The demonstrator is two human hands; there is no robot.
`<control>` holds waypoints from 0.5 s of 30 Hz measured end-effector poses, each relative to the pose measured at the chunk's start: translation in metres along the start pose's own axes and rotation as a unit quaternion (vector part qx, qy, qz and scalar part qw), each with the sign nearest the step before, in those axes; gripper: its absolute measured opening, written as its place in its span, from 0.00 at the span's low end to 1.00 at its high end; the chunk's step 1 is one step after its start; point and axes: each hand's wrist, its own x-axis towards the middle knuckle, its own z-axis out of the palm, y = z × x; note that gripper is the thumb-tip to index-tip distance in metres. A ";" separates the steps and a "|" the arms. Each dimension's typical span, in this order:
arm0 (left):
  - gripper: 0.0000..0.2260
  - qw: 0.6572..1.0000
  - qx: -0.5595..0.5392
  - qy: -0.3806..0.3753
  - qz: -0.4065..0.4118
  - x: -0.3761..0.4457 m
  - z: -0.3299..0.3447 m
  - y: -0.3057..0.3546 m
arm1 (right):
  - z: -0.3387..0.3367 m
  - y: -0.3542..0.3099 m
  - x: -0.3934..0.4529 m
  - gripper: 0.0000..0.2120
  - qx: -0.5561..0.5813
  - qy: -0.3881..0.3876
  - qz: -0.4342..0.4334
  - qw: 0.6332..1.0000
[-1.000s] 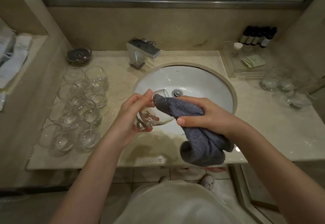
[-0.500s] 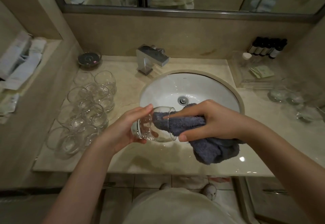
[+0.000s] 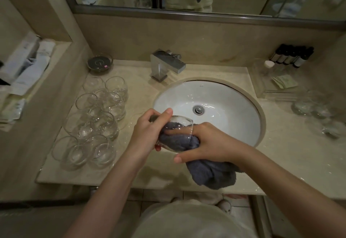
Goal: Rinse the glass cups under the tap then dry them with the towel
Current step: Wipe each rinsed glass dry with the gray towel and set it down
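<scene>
My left hand [image 3: 148, 131] grips a clear glass cup [image 3: 184, 123] on its side, just in front of the white sink [image 3: 234, 95]. My right hand [image 3: 209, 144] holds a grey towel [image 3: 215, 176] and has its fingers pushed with the towel into the cup's mouth. The rest of the towel hangs below my right wrist over the counter's front edge. Several more glass cups [image 3: 97, 118] stand clustered on the counter to the left. The square chrome tap [image 3: 166, 65] at the sink's back left shows no water running.
A few glasses [image 3: 318, 114] sit on the counter at the right, near a clear tray [image 3: 275, 84] and a row of small dark bottles [image 3: 292, 56]. A dark round dish [image 3: 100, 63] stands back left. Boxes and packets [image 3: 24, 65] fill the left ledge.
My right hand has pushed the towel deeper into the cup, which my left hand has turned and tilted. The view has shifted slightly.
</scene>
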 end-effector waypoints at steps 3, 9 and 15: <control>0.17 0.996 0.016 0.047 0.074 -0.002 0.004 -0.012 | -0.006 -0.001 0.002 0.18 0.103 -0.047 0.024 0.993; 0.13 0.972 0.011 0.021 0.235 0.005 -0.001 -0.021 | -0.012 -0.001 0.006 0.11 0.224 -0.070 0.043 0.971; 0.23 0.995 0.000 -0.040 -0.090 0.012 -0.011 0.000 | 0.001 0.001 0.011 0.20 -0.061 0.037 -0.022 0.997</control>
